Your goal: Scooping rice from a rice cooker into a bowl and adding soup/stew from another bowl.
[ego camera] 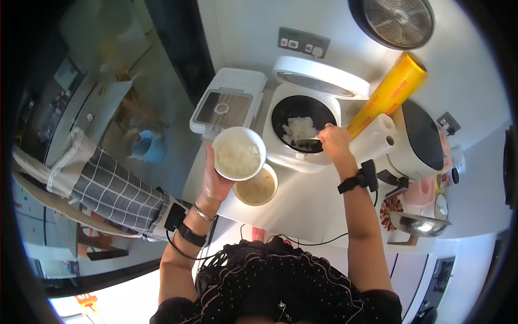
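My left hand (214,180) holds a white bowl (238,154) of cooked rice, in front of and to the left of an open rice cooker (301,162). Inside the cooker's dark pot, a mound of white rice (300,129) lies around its middle. With my right hand (335,141), at the pot's right rim, I grip a utensil, probably a rice paddle (309,141), whose far end is down by the rice. Partly covered by the held bowl, a second bowl (257,188) with brownish, cloudy contents stands on the white counter (299,202).
Left of the cooker stands a white lidded container (226,101). To its right are a yellow film roll (388,95), white plastic rolls (372,137) and a white appliance with a dark top (419,137). A metal bowl (421,224) sits at the counter's right. A black cable (315,244) crosses near the front edge.
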Tool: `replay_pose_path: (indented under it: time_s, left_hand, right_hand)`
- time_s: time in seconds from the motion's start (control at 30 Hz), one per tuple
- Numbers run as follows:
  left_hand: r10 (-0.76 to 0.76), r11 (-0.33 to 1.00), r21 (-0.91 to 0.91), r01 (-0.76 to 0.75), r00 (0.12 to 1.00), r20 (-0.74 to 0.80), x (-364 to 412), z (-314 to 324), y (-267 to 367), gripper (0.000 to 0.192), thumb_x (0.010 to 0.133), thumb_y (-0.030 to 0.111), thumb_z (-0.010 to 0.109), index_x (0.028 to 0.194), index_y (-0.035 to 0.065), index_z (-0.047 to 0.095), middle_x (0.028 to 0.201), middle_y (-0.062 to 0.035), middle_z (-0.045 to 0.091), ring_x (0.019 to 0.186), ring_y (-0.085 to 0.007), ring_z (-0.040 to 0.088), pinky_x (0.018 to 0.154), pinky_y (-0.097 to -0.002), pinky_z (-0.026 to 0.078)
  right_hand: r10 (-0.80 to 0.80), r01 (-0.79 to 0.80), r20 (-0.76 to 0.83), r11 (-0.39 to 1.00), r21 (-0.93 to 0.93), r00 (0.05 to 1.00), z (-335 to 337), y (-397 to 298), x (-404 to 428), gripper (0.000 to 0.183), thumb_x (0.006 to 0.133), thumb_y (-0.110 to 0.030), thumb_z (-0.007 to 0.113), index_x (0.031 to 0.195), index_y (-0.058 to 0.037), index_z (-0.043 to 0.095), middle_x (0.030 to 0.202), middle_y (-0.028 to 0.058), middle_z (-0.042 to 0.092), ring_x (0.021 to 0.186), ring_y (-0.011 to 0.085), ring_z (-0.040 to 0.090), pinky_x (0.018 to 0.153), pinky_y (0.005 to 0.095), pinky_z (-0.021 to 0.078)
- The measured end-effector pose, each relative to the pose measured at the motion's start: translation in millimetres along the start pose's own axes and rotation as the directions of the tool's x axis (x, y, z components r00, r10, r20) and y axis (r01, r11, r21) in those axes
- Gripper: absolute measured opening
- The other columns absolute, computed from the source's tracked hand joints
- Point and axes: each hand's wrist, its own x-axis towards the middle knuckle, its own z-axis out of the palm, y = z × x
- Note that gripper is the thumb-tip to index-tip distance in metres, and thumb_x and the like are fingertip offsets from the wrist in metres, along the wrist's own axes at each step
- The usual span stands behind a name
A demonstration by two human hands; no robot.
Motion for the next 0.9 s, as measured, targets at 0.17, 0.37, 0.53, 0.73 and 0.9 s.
replay_pose_path:
  time_s: [0.17, 0.37, 0.53, 0.73, 0.9]
  left_hand:
    - [-0.062, 0.996, -0.056, 0.068, 0.993, 0.100, 5, 10, -9, 0.080, 0.088, 0.072, 0.032, 0.140, 0.0123, 0.037, 0.139, -0.0110, 0.046, 0.126, -0.0300, 0.046, 0.101, -0.0489, 0.041]
    - [-0.225, 0.972, 0.009, 0.236, 0.915, 0.335, 9, 63, -51, 0.072, 0.094, 0.065, 0.027, 0.143, 0.0122, 0.034, 0.144, -0.0094, 0.040, 0.131, -0.0282, 0.041, 0.108, -0.0481, 0.034]
    - [-0.421, 0.890, 0.114, 0.442, 0.701, 0.575, -14, 98, -102, 0.080, 0.090, 0.068, 0.032, 0.147, 0.0116, 0.025, 0.150, -0.0110, 0.030, 0.137, -0.0302, 0.032, 0.112, -0.0496, 0.029]
    - [-0.665, 0.726, 0.472, 0.501, 0.335, 0.667, -103, 155, -213, 0.075, 0.092, 0.064, 0.034, 0.145, 0.0115, 0.028, 0.146, -0.0111, 0.036, 0.131, -0.0299, 0.039, 0.105, -0.0485, 0.037]
    - [-0.786, 0.561, 0.673, 0.482, 0.054, 0.616, -235, 208, -313, 0.066, 0.093, 0.062, 0.035, 0.139, 0.0155, 0.036, 0.131, -0.0105, 0.051, 0.107, -0.0300, 0.057, 0.064, -0.0435, 0.055]
  right_hand:
    - [0.061, -0.066, 0.051, 0.990, 0.122, 0.997, -8, -20, -24, 0.014, 0.074, -0.015, 0.069, 0.088, -0.0138, 0.071, 0.102, 0.0057, 0.064, 0.099, 0.0273, 0.056, 0.083, 0.0439, 0.0419]
    - [0.215, -0.173, -0.202, 0.963, 0.205, 0.955, -82, -43, -109, 0.031, 0.079, -0.007, 0.066, 0.110, -0.0107, 0.063, 0.124, 0.0115, 0.057, 0.113, 0.0307, 0.052, 0.093, 0.0435, 0.0410]
    - [0.464, -0.365, -0.160, 0.831, 0.420, 0.871, -104, -53, -235, 0.028, 0.081, -0.003, 0.062, 0.109, -0.0069, 0.062, 0.117, 0.0137, 0.060, 0.105, 0.0313, 0.058, 0.087, 0.0399, 0.0466]
    - [0.861, -0.639, -0.102, 0.444, 0.628, 0.498, -170, -104, -416, 0.024, 0.093, -0.013, 0.057, 0.115, -0.0042, 0.061, 0.103, 0.0146, 0.065, 0.091, 0.0268, 0.064, 0.081, 0.0372, 0.0502]
    - [0.932, -0.343, 0.016, 0.118, 0.932, 0.363, -218, -163, -570, 0.045, 0.100, -0.035, 0.046, 0.132, -0.0038, 0.050, 0.113, 0.0064, 0.063, 0.095, 0.0152, 0.060, 0.081, 0.0327, 0.0477]
